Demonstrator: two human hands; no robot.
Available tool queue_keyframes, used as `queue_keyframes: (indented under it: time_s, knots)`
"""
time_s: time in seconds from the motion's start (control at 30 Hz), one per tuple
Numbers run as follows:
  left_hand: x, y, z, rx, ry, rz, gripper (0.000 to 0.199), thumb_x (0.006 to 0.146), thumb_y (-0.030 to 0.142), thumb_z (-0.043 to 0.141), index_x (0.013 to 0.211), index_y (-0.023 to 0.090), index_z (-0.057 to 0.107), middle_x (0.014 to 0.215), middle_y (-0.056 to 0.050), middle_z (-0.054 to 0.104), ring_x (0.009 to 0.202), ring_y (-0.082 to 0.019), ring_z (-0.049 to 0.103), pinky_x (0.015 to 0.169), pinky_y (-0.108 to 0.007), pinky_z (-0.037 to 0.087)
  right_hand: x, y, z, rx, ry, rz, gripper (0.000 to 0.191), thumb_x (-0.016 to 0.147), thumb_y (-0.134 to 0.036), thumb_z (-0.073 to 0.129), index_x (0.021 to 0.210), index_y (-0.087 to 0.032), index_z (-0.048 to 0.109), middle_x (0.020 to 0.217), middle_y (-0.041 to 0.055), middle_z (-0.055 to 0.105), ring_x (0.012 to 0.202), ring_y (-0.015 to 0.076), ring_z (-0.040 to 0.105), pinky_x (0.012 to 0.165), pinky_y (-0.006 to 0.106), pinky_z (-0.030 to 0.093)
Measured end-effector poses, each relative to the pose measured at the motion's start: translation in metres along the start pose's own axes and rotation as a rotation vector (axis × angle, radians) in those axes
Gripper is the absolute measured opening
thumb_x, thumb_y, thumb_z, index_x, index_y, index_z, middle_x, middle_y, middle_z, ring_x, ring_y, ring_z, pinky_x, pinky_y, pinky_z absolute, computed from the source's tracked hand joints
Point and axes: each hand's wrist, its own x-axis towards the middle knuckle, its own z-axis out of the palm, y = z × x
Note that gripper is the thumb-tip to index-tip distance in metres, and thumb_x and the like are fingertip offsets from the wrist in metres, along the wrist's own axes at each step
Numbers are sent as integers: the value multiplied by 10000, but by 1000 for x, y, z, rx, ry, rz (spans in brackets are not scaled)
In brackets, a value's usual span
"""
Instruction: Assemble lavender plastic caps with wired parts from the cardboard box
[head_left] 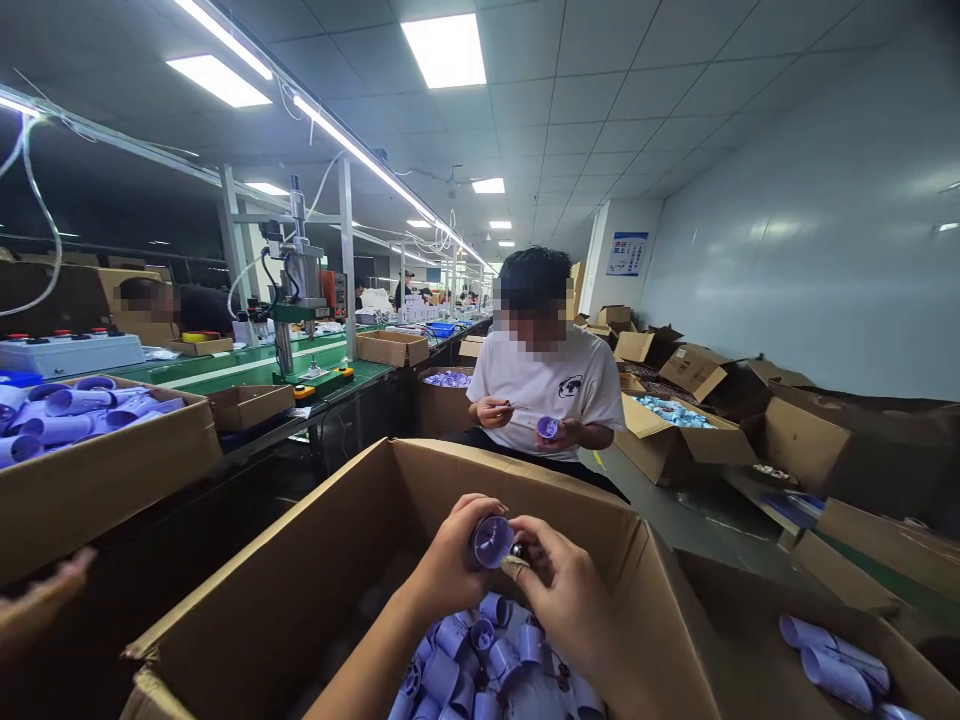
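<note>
Above a large open cardboard box (247, 590), my left hand (448, 553) is wrapped round a purple cylindrical cup (493, 542), whose open end faces me. Right beside the cup's rim, my right hand (564, 580) pinches a small dark round part (519, 550) between thumb and fingers. Some pale material shows at the right thumb and fingertip, too small to name. Many purple cylinders (442, 675) lie loose in the box below both hands, with a few thin wires and dark bits among them.
Across the box sits a person in a white shirt (592, 370), holding another purple cup (547, 428). A box of purple cylinders (112, 470) stands left, near another person's blurred hand (49, 595). A press machine (296, 270) stands behind. More cartons (667, 440) are at right.
</note>
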Motion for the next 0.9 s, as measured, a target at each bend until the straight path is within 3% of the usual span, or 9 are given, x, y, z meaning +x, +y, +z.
queue_keyframes:
  time_s: [0.2, 0.33, 0.57, 0.63, 0.77, 0.9]
  knots:
    - [-2, 9, 6, -74, -57, 6, 625, 517, -27, 532, 1085, 227, 480, 1057, -41, 539, 964, -190, 563, 839, -321, 482, 0, 15, 17, -392, 224, -241, 297, 718, -30, 522, 880, -230, 669, 997, 71, 617, 906, 217, 577, 787, 350, 518]
    - [-4, 11, 10, -84, -44, 21, 640, 487, -40, 506, 1069, 224, 465, 1037, -37, 525, 937, -184, 555, 810, -307, 482, 0, 17, 19, -506, 191, -305, 276, 704, -34, 560, 854, -232, 682, 985, 70, 591, 881, 219, 549, 750, 348, 523]
    - [-6, 7, 11, -111, -17, -6, 562, 519, -11, 521, 1023, 224, 446, 1003, -23, 517, 892, -170, 548, 775, -298, 471, -1, 15, 19, -416, 137, -268, 274, 769, -75, 517, 880, -258, 687, 1040, 51, 591, 855, 182, 572, 740, 312, 504]
    - [-7, 7, 12, -115, -19, -23, 571, 490, -20, 505, 1003, 224, 437, 992, -15, 520, 869, -161, 538, 755, -282, 464, 0, 16, 21, -357, 157, -222, 274, 734, -52, 498, 824, -247, 669, 988, 39, 592, 827, 167, 586, 715, 285, 494]
    - [-9, 8, 13, -123, -69, -71, 594, 453, -19, 484, 992, 220, 415, 960, -6, 527, 822, -148, 520, 711, -259, 445, 1, 8, 23, -278, 233, 16, 214, 647, -33, 488, 741, -218, 542, 793, -3, 576, 722, 157, 589, 646, 260, 452]
    - [-9, 13, 12, -4, -188, -91, 511, 438, -3, 481, 899, 212, 427, 899, 0, 503, 777, -143, 489, 672, -250, 405, 1, -4, 16, -257, 142, 183, 264, 631, -30, 503, 799, -234, 509, 787, -18, 628, 704, 162, 603, 612, 248, 399]
